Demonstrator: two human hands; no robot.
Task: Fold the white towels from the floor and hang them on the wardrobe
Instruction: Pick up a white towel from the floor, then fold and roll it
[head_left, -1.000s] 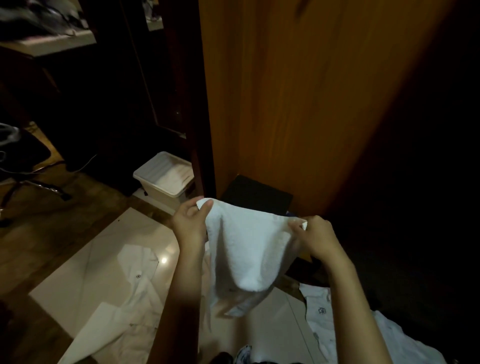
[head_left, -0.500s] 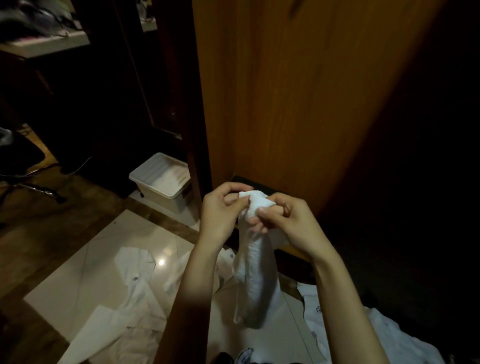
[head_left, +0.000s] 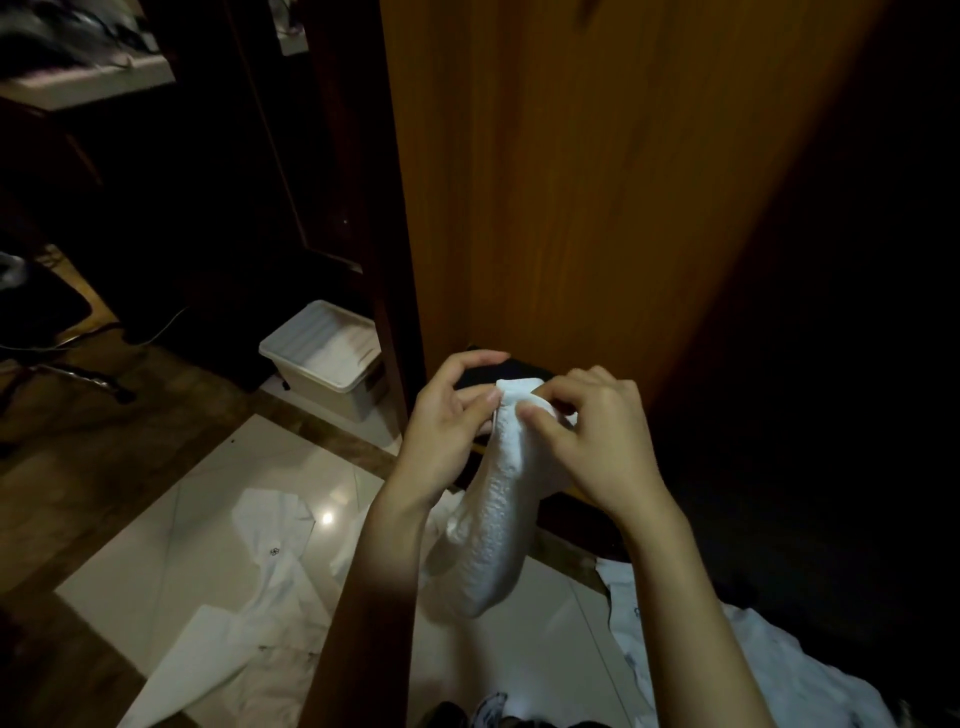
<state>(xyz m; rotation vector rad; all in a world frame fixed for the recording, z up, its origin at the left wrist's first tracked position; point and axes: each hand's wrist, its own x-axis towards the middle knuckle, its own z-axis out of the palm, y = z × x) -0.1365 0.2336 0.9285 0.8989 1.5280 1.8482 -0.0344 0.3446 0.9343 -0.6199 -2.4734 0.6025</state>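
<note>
A white towel (head_left: 493, 509) hangs doubled over in front of me, its two top corners brought together. My left hand (head_left: 447, 421) pinches the top edge from the left, and my right hand (head_left: 587, 431) pinches it from the right. Both hands meet at the fold, just in front of the wooden wardrobe door (head_left: 597, 182). More white cloths (head_left: 270, 561) lie spread on the pale floor tiles below, and another white cloth (head_left: 737, 660) lies at the lower right.
A white lidded plastic box (head_left: 324, 348) stands on the floor left of the wardrobe. An office chair base (head_left: 67, 364) sits at the far left. A desk edge (head_left: 88, 83) shows at the top left. The right side is dark.
The towel was held spread wide between my hands. My hands came together, folding it in half, and it now hangs as a narrow strip.
</note>
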